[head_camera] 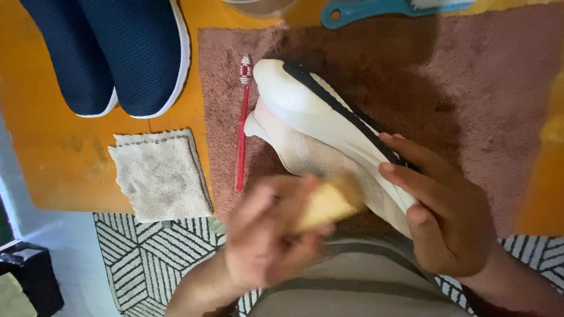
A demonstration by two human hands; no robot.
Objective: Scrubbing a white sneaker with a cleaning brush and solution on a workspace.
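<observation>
One white shoe (320,126) with a black stripe, lying on its side on a brown fuzzy mat (470,88), toe pointing up and away. Right hand (446,217) wrapped around the heel end, fingers bent tight over the black stripe and the pale side — a firm hold. Left hand (264,235) blurry, closed around a yellow sponge (326,202), the sponge pressed against the side of the shoe near the sole. Thumb and fingers curled right round the sponge, no gap to see.

Just left of the shoe, one red toothbrush (241,123) lying straight on the mat, bristles at the top, close to the toe but not touching it as far as can be told. Left of the mat, a small folded grey cloth (161,173) flat on the orange table (53,158). Above the cloth, two dark blue shoes (111,53) with white soles, side by side, well apart from the white one. At the top edge, a teal scrub brush (376,9) lying across the top edge of the mat, partly cut off — and beside it the bottom of a clear bowl (258,6), hard to make out. Down below, a rug with black and white lines (153,258) on the floor, and something black (29,273) in the left corner.
</observation>
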